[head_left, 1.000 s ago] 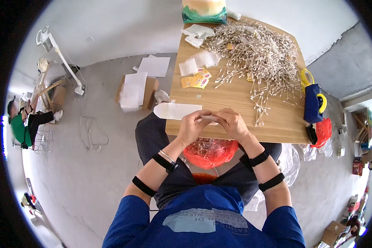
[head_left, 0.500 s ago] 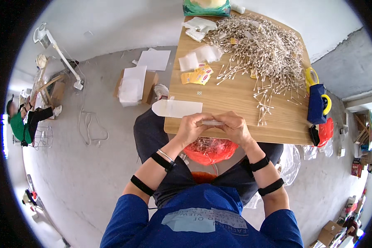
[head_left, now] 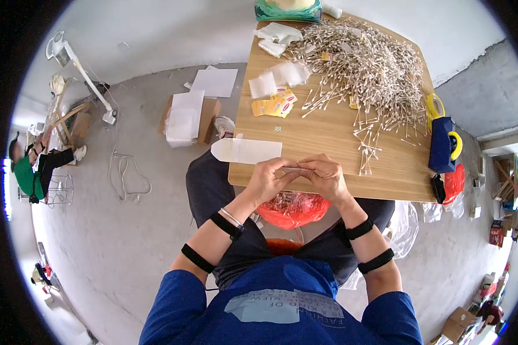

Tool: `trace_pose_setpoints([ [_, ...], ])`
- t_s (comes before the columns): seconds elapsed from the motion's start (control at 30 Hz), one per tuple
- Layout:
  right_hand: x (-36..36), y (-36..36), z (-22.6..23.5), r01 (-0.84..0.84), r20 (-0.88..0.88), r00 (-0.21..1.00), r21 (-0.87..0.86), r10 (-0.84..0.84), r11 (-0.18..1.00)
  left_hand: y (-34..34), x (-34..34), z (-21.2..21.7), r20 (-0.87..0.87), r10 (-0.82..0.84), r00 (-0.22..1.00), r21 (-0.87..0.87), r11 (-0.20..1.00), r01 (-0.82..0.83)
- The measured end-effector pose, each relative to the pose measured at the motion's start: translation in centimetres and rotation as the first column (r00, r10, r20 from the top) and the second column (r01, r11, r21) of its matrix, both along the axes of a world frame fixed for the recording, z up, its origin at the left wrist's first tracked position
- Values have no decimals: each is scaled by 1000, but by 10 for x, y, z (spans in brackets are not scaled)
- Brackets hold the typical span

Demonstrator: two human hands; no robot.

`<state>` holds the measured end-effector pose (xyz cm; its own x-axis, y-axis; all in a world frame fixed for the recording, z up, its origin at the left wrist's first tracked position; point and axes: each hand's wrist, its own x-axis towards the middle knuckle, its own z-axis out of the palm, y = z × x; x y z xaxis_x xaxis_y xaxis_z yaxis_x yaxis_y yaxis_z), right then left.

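At the table's near edge my left hand (head_left: 266, 179) and my right hand (head_left: 328, 178) face each other, fingers closed in pinches. Between the fingertips is a small translucent plastic bag (head_left: 294, 169), seen almost edge-on; its contents, if any, cannot be made out. Left of my left hand lies a white strip (head_left: 247, 150) with a tapered end, overhanging the table edge. Beyond it are yellow cards (head_left: 275, 104) and a stack of clear small bags (head_left: 263, 85). A large heap of cotton swabs (head_left: 368, 69) covers the far right, with a few loose swabs (head_left: 367, 150) nearer my right hand.
A blue tape dispenser (head_left: 441, 144) with yellow tape stands at the wooden table's (head_left: 322, 135) right edge. Below my hands hangs a red bag (head_left: 293, 211). On the floor at left is a cardboard box (head_left: 209, 119) with white sheets; a person in green (head_left: 30, 175) sits farther left.
The plastic bag between my fingertips has tilted and now shows as a thinner edge. My fingers have shifted slightly around it; the things on the table look unchanged.
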<state>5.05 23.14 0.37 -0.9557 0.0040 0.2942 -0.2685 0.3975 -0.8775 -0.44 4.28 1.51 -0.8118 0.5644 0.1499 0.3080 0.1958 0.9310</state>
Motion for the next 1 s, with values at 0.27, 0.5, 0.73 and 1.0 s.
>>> trace_pose_setpoints([
  [0.27,1,-5,-4,32,79,997,-76,-26,997,2,2,-7,364,-47,930,188,982,-24],
  [0.5,2,-9,2,68,257,966,-145,-29,987,8,4,-23,288,43,957,139,987,-86],
  [0.73,0,-4,2,154,496,868,-337,36,929,12,2,-18,386,36,922,153,983,-103],
  [1.0,0,-7,-3,177,425,905,-337,-18,925,1,1,-27,671,-135,729,388,902,-190],
])
